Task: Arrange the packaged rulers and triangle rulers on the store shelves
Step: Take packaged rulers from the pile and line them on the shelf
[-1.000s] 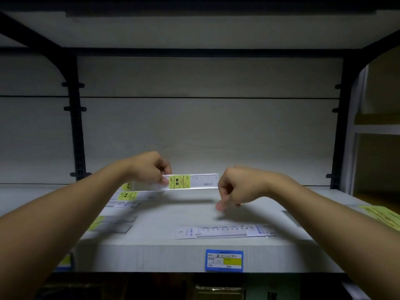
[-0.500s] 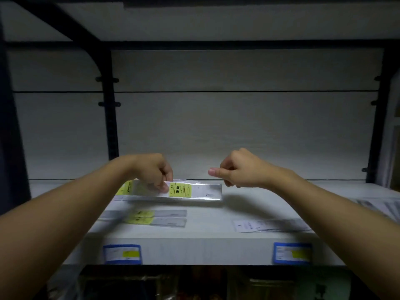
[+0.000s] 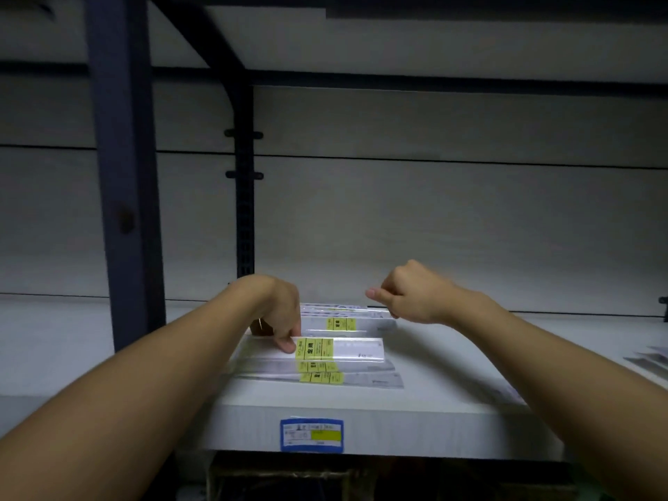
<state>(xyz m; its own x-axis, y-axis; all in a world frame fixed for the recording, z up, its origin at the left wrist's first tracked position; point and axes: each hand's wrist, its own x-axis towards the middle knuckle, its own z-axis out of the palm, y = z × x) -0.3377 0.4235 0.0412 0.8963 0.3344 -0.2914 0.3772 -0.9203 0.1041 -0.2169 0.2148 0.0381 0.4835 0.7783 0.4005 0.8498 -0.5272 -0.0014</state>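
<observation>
Dim white shelf, blue price tag on its front lip; left hand pinching clear packaged ruler with yellow label, lowering onto flat glossy stack; right hand curled, holding nothing; next: release squarely, edges aligned.

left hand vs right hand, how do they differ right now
The left hand reaches down and pinches a packaged ruler with a yellow label; the right hand holds nothing. The left hand's fingertips touch the package over the shelf; the right hand hovers in the air, clear of the rulers. The right hand's fingers are curled with the thumb sticking out; the left hand's point downward. Both hands are bare and reach over the same shelf.
</observation>
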